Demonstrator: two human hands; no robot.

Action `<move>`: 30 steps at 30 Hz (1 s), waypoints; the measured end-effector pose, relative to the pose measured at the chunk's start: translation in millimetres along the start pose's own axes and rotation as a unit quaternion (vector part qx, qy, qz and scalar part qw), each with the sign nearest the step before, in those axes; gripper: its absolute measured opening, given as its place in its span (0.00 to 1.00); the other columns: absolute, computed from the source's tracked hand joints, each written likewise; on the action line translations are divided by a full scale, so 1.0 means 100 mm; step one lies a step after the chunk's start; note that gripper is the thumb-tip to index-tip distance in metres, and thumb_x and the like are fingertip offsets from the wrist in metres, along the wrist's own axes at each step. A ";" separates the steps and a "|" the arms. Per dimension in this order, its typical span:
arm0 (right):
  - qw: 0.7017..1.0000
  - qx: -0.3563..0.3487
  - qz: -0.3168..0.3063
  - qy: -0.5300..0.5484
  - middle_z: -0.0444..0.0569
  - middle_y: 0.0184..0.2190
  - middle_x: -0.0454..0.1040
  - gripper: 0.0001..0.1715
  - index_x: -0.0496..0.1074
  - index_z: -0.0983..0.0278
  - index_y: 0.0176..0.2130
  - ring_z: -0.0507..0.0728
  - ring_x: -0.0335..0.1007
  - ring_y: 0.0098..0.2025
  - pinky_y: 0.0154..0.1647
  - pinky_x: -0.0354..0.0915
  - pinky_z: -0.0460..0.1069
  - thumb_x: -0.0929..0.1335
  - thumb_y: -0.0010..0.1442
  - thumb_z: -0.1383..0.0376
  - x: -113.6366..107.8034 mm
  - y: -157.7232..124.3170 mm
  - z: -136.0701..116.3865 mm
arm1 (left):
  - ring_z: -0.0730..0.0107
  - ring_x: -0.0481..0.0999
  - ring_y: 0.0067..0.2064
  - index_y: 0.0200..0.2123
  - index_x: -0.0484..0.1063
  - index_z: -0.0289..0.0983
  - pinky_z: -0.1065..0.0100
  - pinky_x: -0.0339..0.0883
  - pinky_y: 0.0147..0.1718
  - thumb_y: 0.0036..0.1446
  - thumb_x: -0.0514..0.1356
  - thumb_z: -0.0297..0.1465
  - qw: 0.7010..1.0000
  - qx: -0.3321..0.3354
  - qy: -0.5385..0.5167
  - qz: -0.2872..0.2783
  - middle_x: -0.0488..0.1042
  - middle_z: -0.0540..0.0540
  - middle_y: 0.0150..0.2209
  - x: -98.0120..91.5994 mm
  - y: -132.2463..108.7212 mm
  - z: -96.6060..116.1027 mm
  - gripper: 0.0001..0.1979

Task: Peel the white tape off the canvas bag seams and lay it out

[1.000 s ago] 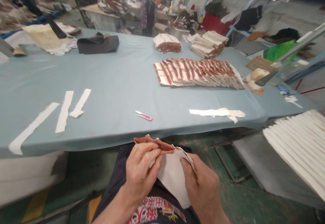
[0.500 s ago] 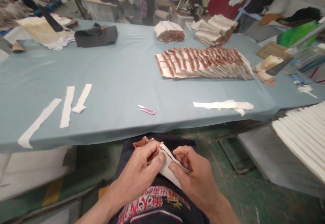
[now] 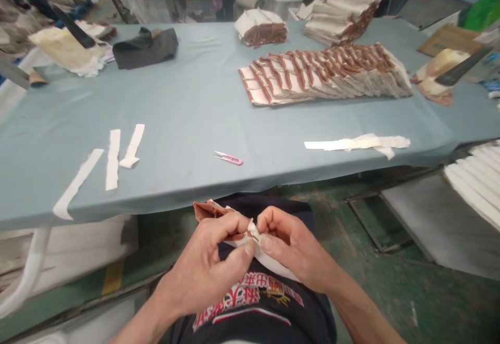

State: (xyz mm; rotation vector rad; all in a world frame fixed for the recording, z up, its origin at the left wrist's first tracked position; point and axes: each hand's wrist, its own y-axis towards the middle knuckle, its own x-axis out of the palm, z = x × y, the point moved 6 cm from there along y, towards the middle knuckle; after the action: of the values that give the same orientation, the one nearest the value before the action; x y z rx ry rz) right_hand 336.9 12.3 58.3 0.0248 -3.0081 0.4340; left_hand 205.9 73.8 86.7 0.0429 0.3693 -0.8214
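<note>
Over my lap, below the table's front edge, my left hand [image 3: 211, 260] and my right hand [image 3: 291, 245] both pinch one small fabric piece [image 3: 213, 211], white with a brown leather-like edge. The fingers of both hands are closed on it, thumbs meeting at its folded white corner. Much of the piece is hidden behind my fingers. On the blue-grey table [image 3: 187, 110] just ahead lie pink thread snips [image 3: 228, 158]. Farther back, a long fanned row of similar white and brown pieces [image 3: 324, 73] lies flat.
White strips [image 3: 113, 156] lie at the table's left front, and another white strip [image 3: 357, 142] at the right front. Two stacks of pieces [image 3: 261, 25] and a dark folded cloth [image 3: 145, 47] sit at the back. White slats [image 3: 474, 182] are low on the right.
The fabric piece has been folded smaller between my fingers, and my hands have drawn close together. The view has tilted down, so the table appears higher in the picture.
</note>
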 end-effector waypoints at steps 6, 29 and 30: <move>0.999 -0.002 -0.019 0.028 0.39 0.27 0.63 0.34 0.66 0.62 0.36 0.50 0.55 0.27 0.27 0.57 0.45 0.70 0.59 0.34 -0.03 -0.02 0.05 | 0.68 0.73 0.30 0.29 0.74 0.37 0.67 0.67 0.33 0.60 0.57 0.30 0.997 0.026 -0.063 -0.024 0.77 0.48 0.27 0.04 0.07 0.02 0.09; 0.995 -0.072 0.057 -0.037 0.38 0.26 0.68 0.13 0.68 0.62 0.36 0.49 0.61 0.27 0.27 0.57 0.44 0.69 0.70 0.57 -0.15 -0.14 0.10 | 0.70 0.71 0.34 0.29 0.73 0.35 0.70 0.66 0.37 0.63 0.61 0.31 0.993 0.012 -0.106 -0.042 0.76 0.48 0.30 0.17 0.15 -0.08 0.09; 0.994 -0.083 0.061 -0.049 0.39 0.27 0.68 0.12 0.69 0.62 0.36 0.49 0.62 0.27 0.27 0.58 0.44 0.69 0.70 0.58 -0.16 -0.15 0.08 | 0.69 0.72 0.35 0.29 0.74 0.34 0.70 0.67 0.38 0.63 0.62 0.31 0.992 0.011 -0.113 -0.048 0.77 0.48 0.31 0.17 0.15 -0.09 0.10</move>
State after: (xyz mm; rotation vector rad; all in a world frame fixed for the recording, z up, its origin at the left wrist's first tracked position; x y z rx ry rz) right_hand 352.9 -4.3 53.4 -0.1574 -3.1420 0.1981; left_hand 224.8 73.6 71.1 -0.0470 0.1487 -0.9162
